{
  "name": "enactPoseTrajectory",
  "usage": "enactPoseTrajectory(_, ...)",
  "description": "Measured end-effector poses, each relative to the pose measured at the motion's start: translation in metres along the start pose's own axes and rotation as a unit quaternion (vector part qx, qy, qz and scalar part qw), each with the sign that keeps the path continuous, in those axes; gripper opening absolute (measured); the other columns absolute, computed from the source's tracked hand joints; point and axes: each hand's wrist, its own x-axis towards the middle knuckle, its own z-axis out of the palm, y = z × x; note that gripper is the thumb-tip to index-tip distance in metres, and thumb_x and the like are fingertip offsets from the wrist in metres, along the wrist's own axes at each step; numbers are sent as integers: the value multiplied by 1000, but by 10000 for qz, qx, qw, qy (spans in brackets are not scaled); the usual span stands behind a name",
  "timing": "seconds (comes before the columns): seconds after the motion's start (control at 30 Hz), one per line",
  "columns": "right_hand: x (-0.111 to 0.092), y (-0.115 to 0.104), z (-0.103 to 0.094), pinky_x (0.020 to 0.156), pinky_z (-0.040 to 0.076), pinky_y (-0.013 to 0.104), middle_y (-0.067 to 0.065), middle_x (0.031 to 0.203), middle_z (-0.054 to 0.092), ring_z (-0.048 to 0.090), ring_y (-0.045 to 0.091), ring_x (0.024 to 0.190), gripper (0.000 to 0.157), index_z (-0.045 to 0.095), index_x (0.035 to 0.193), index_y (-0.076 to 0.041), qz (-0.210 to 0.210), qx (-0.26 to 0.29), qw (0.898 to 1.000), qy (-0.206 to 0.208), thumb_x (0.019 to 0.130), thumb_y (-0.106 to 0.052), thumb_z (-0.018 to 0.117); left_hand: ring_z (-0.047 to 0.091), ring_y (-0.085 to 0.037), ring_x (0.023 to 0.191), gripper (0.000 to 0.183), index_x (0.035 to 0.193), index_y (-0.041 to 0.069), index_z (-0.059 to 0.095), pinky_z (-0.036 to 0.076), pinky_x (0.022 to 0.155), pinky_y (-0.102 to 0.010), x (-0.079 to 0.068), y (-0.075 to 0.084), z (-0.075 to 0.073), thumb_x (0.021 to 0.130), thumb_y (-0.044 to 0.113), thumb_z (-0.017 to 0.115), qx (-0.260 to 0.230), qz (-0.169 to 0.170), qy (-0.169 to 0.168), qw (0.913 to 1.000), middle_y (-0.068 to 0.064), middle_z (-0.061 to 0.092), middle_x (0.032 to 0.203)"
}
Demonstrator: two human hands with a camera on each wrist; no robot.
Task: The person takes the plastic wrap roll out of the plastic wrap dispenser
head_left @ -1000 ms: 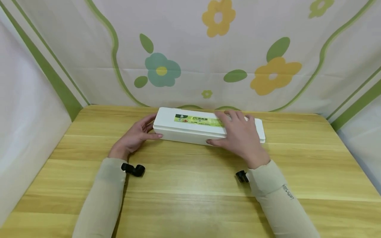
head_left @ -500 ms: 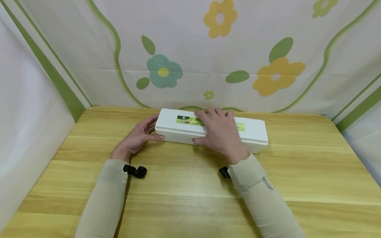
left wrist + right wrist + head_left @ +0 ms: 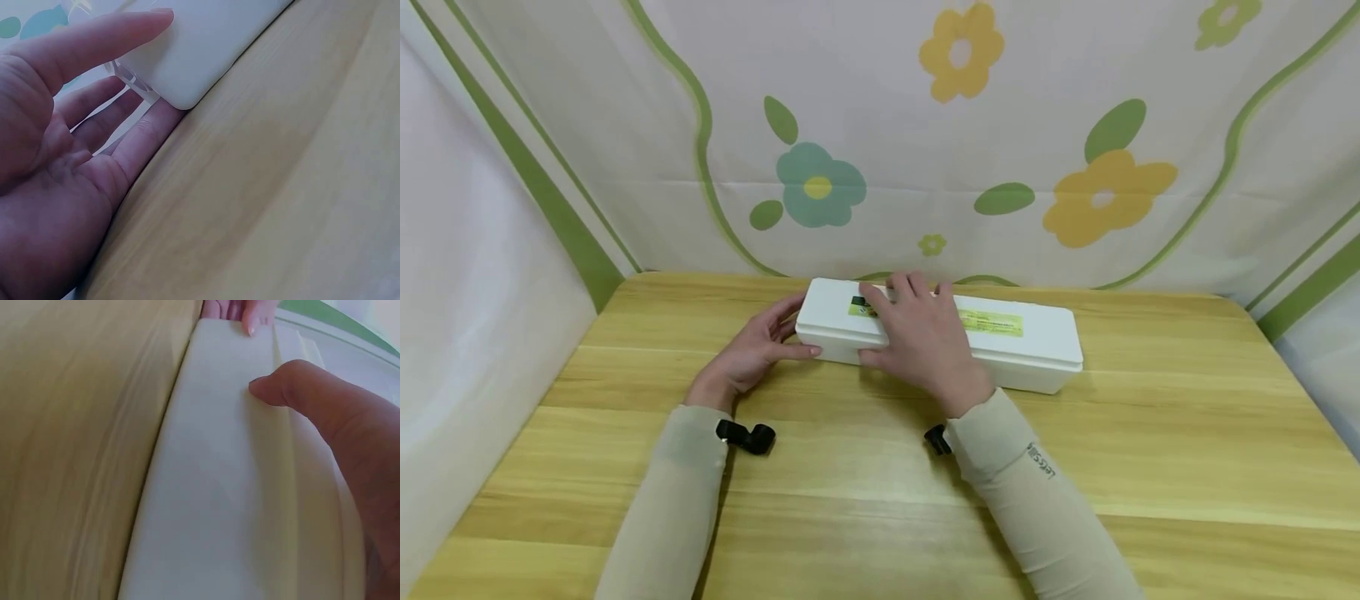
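A long white cling film box (image 3: 1045,337) with a yellow-green label lies near the table's far edge. My left hand (image 3: 751,354) holds its left end, the thumb on the front wall and the fingers around the end. In the left wrist view, the fingers of the left hand (image 3: 69,131) reach behind the corner of the box (image 3: 206,50), low by the tabletop. Across the lid, left of its middle, lies my right hand (image 3: 925,337), covering part of the label. Its thumb presses the front wall just under the lid's lip, and its fingertips reach the far edge.
The wooden table (image 3: 850,517) spreads out in front of the box. A white curtain (image 3: 895,125) with printed flowers hangs right behind the table's far edge. Black wrist cameras (image 3: 747,437) sit on both sleeves.
My right hand has slid left along the box, from near its right end to left of the middle, uncovering the right part of the lid. The left hand has kept its hold.
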Motion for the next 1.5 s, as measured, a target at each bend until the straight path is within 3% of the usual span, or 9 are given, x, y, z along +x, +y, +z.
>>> enactPoseTrajectory(0.1,2,-5,3,93,47,56,10,136,61,57,31,128,80,56,150,-21,-41,-139,9999,54,86,-65,77,35,-29,162,92,169,18,35,51,105,-17,-1,0,1,92,-4,80,-29,14,-37,10000,-2,33,177)
enactPoseTrajectory(0.3,3,-10,8,91,49,54,9,135,61,59,29,126,79,57,143,-15,-108,-457,9987,178,89,-69,74,36,-29,161,93,170,20,34,49,105,-17,-1,-2,1,93,-1,80,35,-64,-41,10000,-2,34,176)
enactPoseTrajectory(0.47,4,-13,11,91,51,54,10,132,63,62,31,122,79,54,150,-19,-220,-665,9967,408,91,-69,70,36,-29,160,93,171,21,32,49,105,-16,0,-1,0,94,1,80,91,-80,-74,9999,-1,33,177)
enactPoseTrajectory(0.63,3,-15,11,92,51,54,11,134,63,62,32,123,78,50,157,-28,-255,-698,9962,452,93,-69,68,35,-27,161,95,171,23,32,44,119,-28,-1,1,-2,93,2,81,150,-132,-66,9998,2,32,178)
enactPoseTrajectory(0.77,3,-17,11,93,51,55,11,134,63,62,33,123,78,52,155,-25,-210,-637,9967,452,93,-68,70,35,-27,162,96,171,24,32,34,128,-47,-2,2,-2,92,2,82,134,-211,-22,9997,2,32,178)
enactPoseTrajectory(0.83,3,-19,11,92,52,56,12,133,64,62,33,122,76,54,153,-23,-185,-591,9967,517,93,-66,72,35,-27,162,96,171,25,34,31,130,-51,-1,1,-2,92,2,83,97,-232,5,9997,3,32,178)
enactPoseTrajectory(1.07,6,-23,12,90,54,56,13,128,66,65,34,117,73,60,146,-16,-143,-640,9950,750,91,-61,76,37,-26,161,95,170,27,36,31,130,-53,2,3,1,91,1,83,-30,-236,46,9997,5,32,178)
enactPoseTrajectory(1.5,5,-26,14,94,54,59,16,127,65,65,37,115,74,58,146,-11,-174,-887,9942,586,94,-61,73,42,-28,157,95,168,30,39,34,127,-52,1,5,3,90,0,84,-94,-206,105,9997,7,35,176)
